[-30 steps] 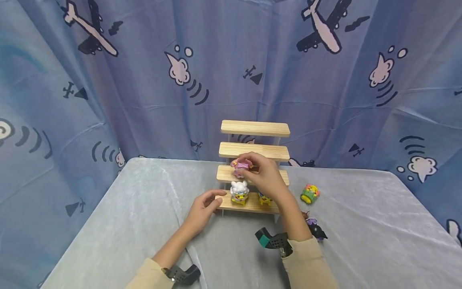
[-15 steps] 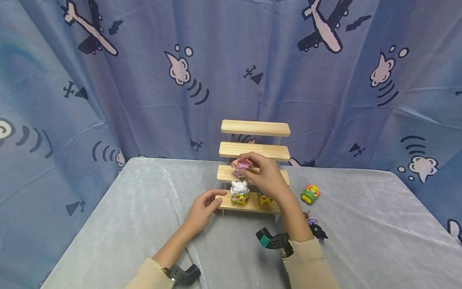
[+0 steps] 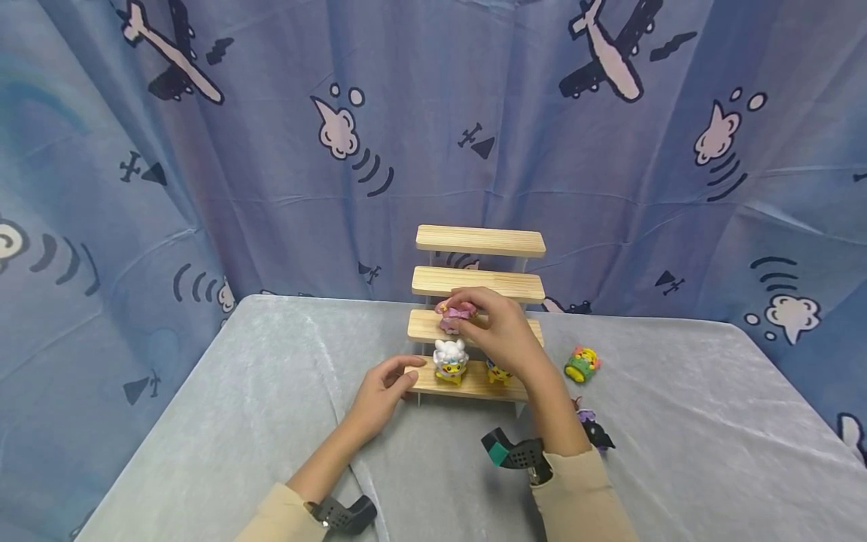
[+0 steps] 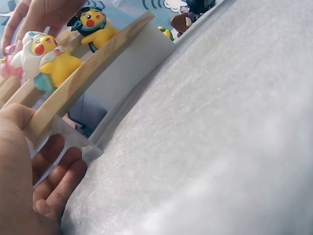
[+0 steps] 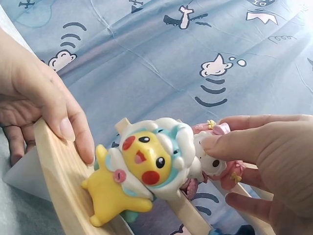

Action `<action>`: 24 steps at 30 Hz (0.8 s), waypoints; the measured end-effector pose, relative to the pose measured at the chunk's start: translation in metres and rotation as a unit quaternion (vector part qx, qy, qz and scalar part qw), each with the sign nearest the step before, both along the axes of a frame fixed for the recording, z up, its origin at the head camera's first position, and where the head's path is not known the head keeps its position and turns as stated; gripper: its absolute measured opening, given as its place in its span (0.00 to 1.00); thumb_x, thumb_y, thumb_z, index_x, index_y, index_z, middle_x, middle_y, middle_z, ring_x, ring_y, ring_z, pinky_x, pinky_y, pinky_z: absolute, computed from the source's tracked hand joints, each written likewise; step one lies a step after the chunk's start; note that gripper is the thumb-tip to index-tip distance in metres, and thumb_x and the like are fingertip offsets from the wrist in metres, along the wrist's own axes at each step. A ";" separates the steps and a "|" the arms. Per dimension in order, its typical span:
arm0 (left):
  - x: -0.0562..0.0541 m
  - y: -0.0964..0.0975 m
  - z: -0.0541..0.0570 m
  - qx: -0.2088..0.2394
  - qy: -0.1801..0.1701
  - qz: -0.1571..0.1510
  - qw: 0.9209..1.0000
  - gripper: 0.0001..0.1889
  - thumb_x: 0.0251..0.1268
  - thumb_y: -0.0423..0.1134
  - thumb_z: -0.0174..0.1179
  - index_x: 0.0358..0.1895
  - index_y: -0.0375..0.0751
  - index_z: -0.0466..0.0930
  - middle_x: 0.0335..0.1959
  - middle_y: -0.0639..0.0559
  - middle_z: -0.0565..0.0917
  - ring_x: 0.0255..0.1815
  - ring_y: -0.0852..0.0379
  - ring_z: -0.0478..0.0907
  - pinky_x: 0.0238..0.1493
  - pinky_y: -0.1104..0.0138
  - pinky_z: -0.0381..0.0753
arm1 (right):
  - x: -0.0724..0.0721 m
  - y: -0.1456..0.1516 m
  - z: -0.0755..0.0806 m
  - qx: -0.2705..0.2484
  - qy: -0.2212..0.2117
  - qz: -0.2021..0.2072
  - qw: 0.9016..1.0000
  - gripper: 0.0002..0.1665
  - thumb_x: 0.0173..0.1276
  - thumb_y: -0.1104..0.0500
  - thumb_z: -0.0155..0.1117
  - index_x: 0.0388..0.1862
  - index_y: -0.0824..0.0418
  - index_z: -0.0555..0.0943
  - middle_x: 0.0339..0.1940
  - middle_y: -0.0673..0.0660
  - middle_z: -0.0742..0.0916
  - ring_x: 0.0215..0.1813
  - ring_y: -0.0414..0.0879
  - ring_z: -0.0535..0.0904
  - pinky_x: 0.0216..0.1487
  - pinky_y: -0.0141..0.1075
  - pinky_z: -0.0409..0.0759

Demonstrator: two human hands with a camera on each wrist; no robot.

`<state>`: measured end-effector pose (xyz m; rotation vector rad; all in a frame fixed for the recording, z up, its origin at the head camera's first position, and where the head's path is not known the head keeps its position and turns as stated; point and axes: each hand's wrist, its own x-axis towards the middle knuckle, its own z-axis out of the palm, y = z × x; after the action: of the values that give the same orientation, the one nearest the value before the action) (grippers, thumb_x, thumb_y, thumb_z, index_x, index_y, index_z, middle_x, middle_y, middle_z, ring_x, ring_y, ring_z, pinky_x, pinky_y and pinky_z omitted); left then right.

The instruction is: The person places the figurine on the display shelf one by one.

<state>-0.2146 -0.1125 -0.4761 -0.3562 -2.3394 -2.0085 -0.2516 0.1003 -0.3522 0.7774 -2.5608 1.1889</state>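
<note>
To your left, you can pass over the surface [image 3: 271,391] to its left edge; your left hand [image 3: 379,395] fills the left end of the stand's [image 3: 477,278] lowest board. Above the top board you have room, backed by the curtain [image 3: 406,188] behind the far edge. The white-hooded figure [image 3: 450,361] blocks you low in front of the pink figure [image 3: 450,321]; your right hand [image 3: 497,324] and forearm cover the approach above the dark-hatted figure [image 3: 499,374]. Rightward, the green figure [image 3: 581,364] and black figure [image 3: 597,434] obstruct you; beyond them, room runs to the right edge.

Pink figurine [image 3: 450,320], upright in right hand [image 3: 500,325], at second-lowest shelf [image 3: 421,327].
</note>
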 end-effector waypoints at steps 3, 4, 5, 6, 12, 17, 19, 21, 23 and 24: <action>0.001 0.002 0.000 0.000 -0.003 -0.002 1.000 0.12 0.74 0.34 0.56 0.55 0.38 0.83 0.55 0.41 0.84 0.37 0.64 0.79 0.41 0.68 0.85 | 0.002 0.002 0.000 0.002 0.005 0.000 1.000 0.15 0.65 0.65 0.71 0.50 0.56 0.85 0.58 0.54 0.87 0.63 0.52 0.81 0.64 0.52 0.82; 0.000 0.003 0.000 0.000 -0.003 -0.002 1.000 0.12 0.74 0.34 0.56 0.55 0.38 0.83 0.55 0.41 0.84 0.37 0.65 0.79 0.41 0.68 0.85 | 0.002 0.003 0.000 0.004 0.007 -0.001 1.000 0.15 0.65 0.65 0.72 0.50 0.56 0.85 0.58 0.54 0.87 0.64 0.52 0.81 0.64 0.52 0.82; 0.000 0.003 -0.001 0.001 -0.004 -0.002 1.000 0.12 0.74 0.34 0.57 0.55 0.38 0.83 0.55 0.41 0.84 0.37 0.65 0.79 0.41 0.68 0.85 | 0.003 0.004 0.000 0.005 0.010 -0.002 1.000 0.15 0.65 0.65 0.72 0.51 0.56 0.85 0.58 0.54 0.87 0.64 0.52 0.81 0.65 0.51 0.81; 0.001 0.004 -0.001 0.001 -0.005 -0.002 1.000 0.12 0.74 0.34 0.57 0.55 0.38 0.83 0.55 0.41 0.84 0.37 0.65 0.79 0.41 0.68 0.85 | 0.004 0.004 0.001 0.007 0.013 -0.004 1.000 0.15 0.65 0.65 0.72 0.51 0.56 0.85 0.59 0.55 0.87 0.65 0.52 0.81 0.65 0.52 0.80; 0.000 0.006 -0.002 0.001 -0.006 -0.005 1.000 0.12 0.73 0.34 0.57 0.55 0.38 0.83 0.56 0.41 0.84 0.38 0.65 0.80 0.41 0.68 0.85 | 0.010 0.008 0.003 0.001 0.044 -0.015 0.999 0.15 0.66 0.62 0.72 0.51 0.57 0.86 0.61 0.57 0.86 0.65 0.54 0.81 0.66 0.52 0.80; -0.001 0.006 -0.003 0.001 -0.006 -0.005 1.000 0.13 0.74 0.35 0.57 0.55 0.37 0.83 0.56 0.40 0.84 0.39 0.65 0.80 0.41 0.68 0.86 | 0.019 0.009 0.010 -0.049 0.070 -0.010 0.996 0.12 0.67 0.60 0.71 0.48 0.59 0.87 0.59 0.57 0.87 0.59 0.51 0.84 0.58 0.50 0.84; -0.001 0.006 -0.003 0.000 -0.006 -0.001 1.000 0.13 0.74 0.35 0.57 0.55 0.38 0.83 0.56 0.41 0.84 0.38 0.65 0.81 0.41 0.68 0.86 | 0.024 0.009 0.012 -0.072 0.073 -0.005 0.995 0.10 0.68 0.59 0.70 0.48 0.59 0.87 0.59 0.56 0.87 0.58 0.49 0.84 0.58 0.49 0.84; -0.002 0.005 -0.003 0.001 -0.004 0.005 1.000 0.13 0.73 0.34 0.57 0.55 0.38 0.83 0.56 0.41 0.85 0.37 0.65 0.81 0.40 0.68 0.85 | 0.030 0.009 0.012 -0.084 0.075 -0.002 0.994 0.10 0.69 0.58 0.69 0.47 0.58 0.87 0.58 0.54 0.87 0.59 0.47 0.83 0.59 0.49 0.83; -0.002 0.004 -0.002 0.004 -0.003 0.010 1.000 0.12 0.73 0.34 0.57 0.55 0.37 0.83 0.56 0.40 0.85 0.37 0.65 0.81 0.40 0.69 0.85 | 0.036 0.011 0.011 -0.085 0.078 -0.003 0.993 0.09 0.70 0.58 0.69 0.47 0.57 0.87 0.56 0.53 0.88 0.59 0.46 0.83 0.58 0.48 0.83; -0.002 0.003 -0.003 0.004 -0.003 0.011 1.000 0.12 0.73 0.34 0.57 0.55 0.37 0.83 0.55 0.40 0.85 0.36 0.65 0.80 0.39 0.69 0.85 | 0.039 0.012 0.009 -0.082 0.082 -0.004 0.993 0.08 0.70 0.59 0.68 0.46 0.57 0.87 0.55 0.52 0.88 0.57 0.45 0.83 0.56 0.47 0.83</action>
<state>-0.2169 -0.1091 -0.4787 -0.3231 -2.3288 -2.0108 -0.2129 0.1124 -0.3431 0.7904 -2.3006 1.2587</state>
